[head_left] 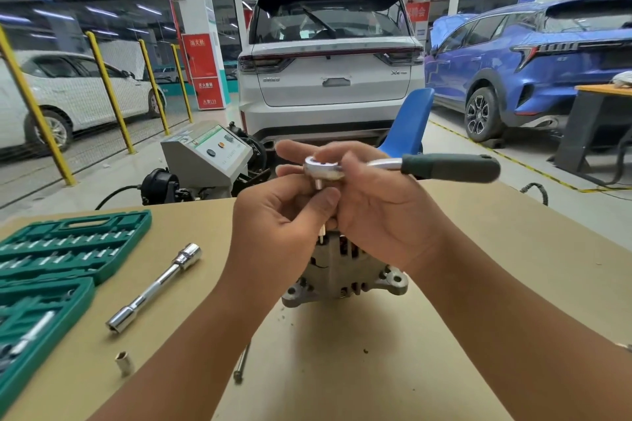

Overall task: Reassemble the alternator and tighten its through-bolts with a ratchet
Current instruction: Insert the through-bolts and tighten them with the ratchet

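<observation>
Socket case (pixel 51 263) left of alternator (pixel 342 277) on table (pixel 478 249)

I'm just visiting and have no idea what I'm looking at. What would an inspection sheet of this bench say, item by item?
Surface: tan bench top, a few dark specks near the middle.
Job's things: alternator upright on the bench, partly behind the hands; ratchet held above it, handle pointing right.
Clutter: open green socket case at left; extension bar beside it; small socket; loose bolt near the left forearm.
Grippers: left hand pinches the drive piece under the ratchet head; right hand grips the ratchet by its head.
Cables: black cable past the bench's far right edge.
Surroundings: grey test machine, blue chair, parked cars, yellow posts.
</observation>
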Demonstrator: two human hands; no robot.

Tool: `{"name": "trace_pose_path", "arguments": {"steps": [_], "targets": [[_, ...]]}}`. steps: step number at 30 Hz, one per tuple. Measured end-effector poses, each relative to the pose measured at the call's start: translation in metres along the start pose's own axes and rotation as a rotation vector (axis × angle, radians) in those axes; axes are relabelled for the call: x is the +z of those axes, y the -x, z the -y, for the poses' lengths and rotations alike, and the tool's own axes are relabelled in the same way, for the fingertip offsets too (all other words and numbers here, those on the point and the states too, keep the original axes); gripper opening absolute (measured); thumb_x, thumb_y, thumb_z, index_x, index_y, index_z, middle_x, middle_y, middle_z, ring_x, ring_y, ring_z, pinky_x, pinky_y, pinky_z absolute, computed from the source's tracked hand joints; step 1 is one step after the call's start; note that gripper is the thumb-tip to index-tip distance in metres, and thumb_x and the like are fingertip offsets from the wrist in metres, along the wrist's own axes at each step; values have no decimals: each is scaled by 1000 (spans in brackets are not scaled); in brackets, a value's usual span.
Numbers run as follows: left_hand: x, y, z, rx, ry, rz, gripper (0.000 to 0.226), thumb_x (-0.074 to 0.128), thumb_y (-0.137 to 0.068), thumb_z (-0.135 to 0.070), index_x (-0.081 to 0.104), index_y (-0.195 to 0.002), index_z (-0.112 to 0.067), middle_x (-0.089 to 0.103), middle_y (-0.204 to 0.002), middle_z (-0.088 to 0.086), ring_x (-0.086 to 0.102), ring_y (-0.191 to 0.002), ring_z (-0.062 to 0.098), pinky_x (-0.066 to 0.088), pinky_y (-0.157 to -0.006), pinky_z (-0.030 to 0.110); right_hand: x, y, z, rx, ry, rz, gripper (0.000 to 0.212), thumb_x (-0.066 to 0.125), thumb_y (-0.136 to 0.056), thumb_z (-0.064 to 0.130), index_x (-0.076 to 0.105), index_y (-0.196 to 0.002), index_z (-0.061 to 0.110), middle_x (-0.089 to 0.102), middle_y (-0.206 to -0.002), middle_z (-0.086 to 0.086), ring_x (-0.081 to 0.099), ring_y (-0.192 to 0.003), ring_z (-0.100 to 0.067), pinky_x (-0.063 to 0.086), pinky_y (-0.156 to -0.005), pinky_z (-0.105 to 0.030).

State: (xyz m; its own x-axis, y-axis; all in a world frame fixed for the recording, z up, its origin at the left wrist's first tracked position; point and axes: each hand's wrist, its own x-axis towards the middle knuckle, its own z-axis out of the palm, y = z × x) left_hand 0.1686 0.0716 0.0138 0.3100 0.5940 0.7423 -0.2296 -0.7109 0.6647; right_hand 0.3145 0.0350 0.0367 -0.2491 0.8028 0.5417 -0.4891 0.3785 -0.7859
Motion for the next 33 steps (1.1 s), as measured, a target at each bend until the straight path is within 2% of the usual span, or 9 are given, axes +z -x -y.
{"name": "trace_pose_path", "arguments": {"steps": [3, 6, 8, 10, 14, 19, 25, 30, 33], "targets": [[-1, -1, 2, -22, -7, 4, 20, 72, -92, -8, 80, -96, -25, 75, -73, -4, 64, -60, 3, 52, -51, 21, -4, -3, -2, 86, -155, -156, 42, 49, -100, 47, 68, -122, 17, 66, -133, -17, 61, -125, -34, 49, -102, -53], [-4, -1, 4, -58, 6, -37, 9, 72, -88, -20, 80, -92, -23, 72, -72, 14, 61, -56, 35, 51, -48, 46, -3, -3, -5, 64, -125, -189, 31, 50, -103, 36, 65, -121, 14, 67, -130, -17, 63, -122, -36, 49, -97, -55], [-4, 1, 3, -43, 19, -50, 10, 74, -88, -21, 80, -95, -24, 74, -75, 8, 66, -58, 31, 53, -47, 37, -4, -1, -5, -24, 11, -52, 18, 61, -97, 12, 68, -113, 12, 61, -138, -20, 57, -128, -39, 38, -102, -66], [-4, 1, 1, -11, 15, -24, 16, 75, -90, -15, 78, -99, -28, 76, -79, -2, 69, -61, 19, 55, -53, 23, -4, -1, -4, -40, 44, 17, 14, 61, -97, 6, 71, -107, 8, 56, -143, -20, 52, -132, -40, 27, -107, -75], [1, -1, 2, -13, -7, -50, 21, 74, -88, -11, 77, -97, -30, 72, -68, -6, 64, -56, 7, 53, -54, 18, -5, -4, -6, 57, -134, -159, 34, 55, -98, 36, 66, -121, 13, 67, -130, -18, 58, -129, -37, 40, -113, -61], [5, 2, 3, 15, -58, -125, 7, 73, -90, -20, 78, -90, -25, 68, -68, 9, 58, -59, 36, 50, -51, 45, 1, -1, -5, -49, 85, -58, 18, 60, -99, 16, 71, -111, 8, 59, -138, -24, 54, -130, -41, 35, -112, -67], [6, 1, -1, 0, -38, -107, 14, 72, -89, -18, 79, -96, -28, 73, -79, 15, 66, -73, 43, 56, -65, 60, -2, -7, -8, 87, -161, -262, 47, 47, -101, 43, 62, -122, 3, 68, -125, -25, 64, -122, -39, 46, -110, -54], [4, 3, 1, -5, -45, -153, 9, 73, -91, -28, 81, -91, -24, 70, -75, 23, 60, -69, 52, 50, -56, 64, 1, -1, -3, -22, 119, 7, 21, 55, -97, 1, 64, -116, 4, 50, -148, -25, 52, -132, -41, 37, -112, -61], [6, 2, 2, -10, -51, -116, 9, 73, -91, -23, 81, -94, -21, 71, -74, 21, 60, -67, 50, 53, -59, 63, 1, -3, -3, -2, 1, -79, 28, 53, -99, 22, 64, -121, 7, 57, -142, -23, 54, -132, -40, 41, -112, -60]]}}
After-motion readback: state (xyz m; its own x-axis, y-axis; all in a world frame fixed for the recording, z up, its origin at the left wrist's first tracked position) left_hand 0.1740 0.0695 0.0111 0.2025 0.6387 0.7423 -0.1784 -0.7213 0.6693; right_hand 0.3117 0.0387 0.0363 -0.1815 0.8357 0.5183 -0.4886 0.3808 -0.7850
